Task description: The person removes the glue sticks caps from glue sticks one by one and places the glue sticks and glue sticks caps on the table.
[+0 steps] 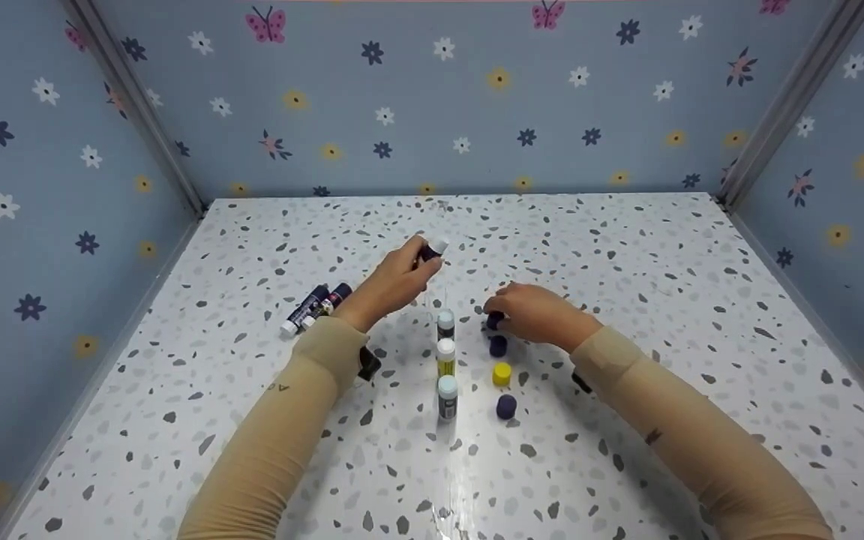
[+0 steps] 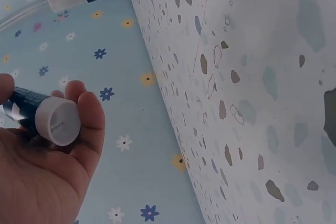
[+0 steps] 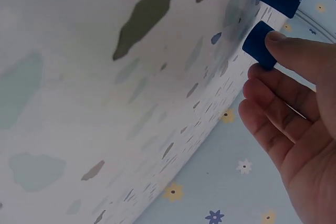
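My left hand [image 1: 400,279] grips a dark blue glue stick [image 2: 31,111] above the table, its white end [image 2: 62,124] sticking out past the fingers. Farther right, my right hand [image 1: 541,311] pinches a dark blue cap [image 3: 260,44] between thumb and fingers, low by the tabletop. Three glue sticks stand upright in a row between the arms: a dark one [image 1: 445,325], a yellow one [image 1: 446,358] and another dark one [image 1: 448,399], all with pale tops. Right of them sit a dark cap [image 1: 498,346], a yellow cap [image 1: 502,374] and another dark cap [image 1: 506,407].
Several more glue sticks [image 1: 306,307] lie side by side on the table left of my left wrist. The speckled white tabletop [image 1: 627,262] is bounded by blue flowered walls [image 1: 462,97] at the back and both sides.
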Demonstrator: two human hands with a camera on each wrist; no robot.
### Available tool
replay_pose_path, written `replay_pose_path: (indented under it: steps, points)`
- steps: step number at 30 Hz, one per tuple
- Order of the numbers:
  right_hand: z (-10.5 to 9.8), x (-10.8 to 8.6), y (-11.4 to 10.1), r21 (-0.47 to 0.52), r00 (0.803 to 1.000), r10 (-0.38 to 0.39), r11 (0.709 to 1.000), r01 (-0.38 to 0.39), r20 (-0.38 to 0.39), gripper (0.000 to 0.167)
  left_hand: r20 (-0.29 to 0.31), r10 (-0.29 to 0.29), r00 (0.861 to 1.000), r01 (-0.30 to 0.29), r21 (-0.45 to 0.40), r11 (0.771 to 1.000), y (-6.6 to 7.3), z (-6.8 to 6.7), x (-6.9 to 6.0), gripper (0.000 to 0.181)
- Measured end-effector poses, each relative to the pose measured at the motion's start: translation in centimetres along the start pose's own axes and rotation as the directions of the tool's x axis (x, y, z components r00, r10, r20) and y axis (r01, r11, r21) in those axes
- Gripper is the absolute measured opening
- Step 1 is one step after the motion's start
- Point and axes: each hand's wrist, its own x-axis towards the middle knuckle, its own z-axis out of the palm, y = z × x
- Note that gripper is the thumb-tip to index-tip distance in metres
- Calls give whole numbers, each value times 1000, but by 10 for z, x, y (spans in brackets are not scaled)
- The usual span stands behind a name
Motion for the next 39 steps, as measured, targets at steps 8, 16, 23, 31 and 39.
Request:
replay_pose_path:
  steps: [8, 16, 23, 31, 39]
  points:
    - [1, -1, -1, 12, 1000, -6, 1000, 6, 7, 29, -11, 36, 999, -35, 56, 998, -5, 1, 1, 27]
    - [3, -1, 0, 11, 1000, -14, 1000, 14, -9, 29, -21, 83, 996, -81, 94, 992, -10, 4, 3, 27]
    - [4, -1, 2, -20, 995, -79, 997, 78, -59, 25, -47, 50, 998, -45, 93, 995, -11, 6, 5, 25]
    - [1, 1, 1, -14, 998, -63, 998, 63, -24, 24, -21, 20, 1000, -19, 51, 999, -15, 9, 8, 20]
    - [2, 1, 2, 26, 1000, -9, 1000, 10, -2, 28, 23, -20, 1000, 17, 101, 995, -20, 13, 14, 16]
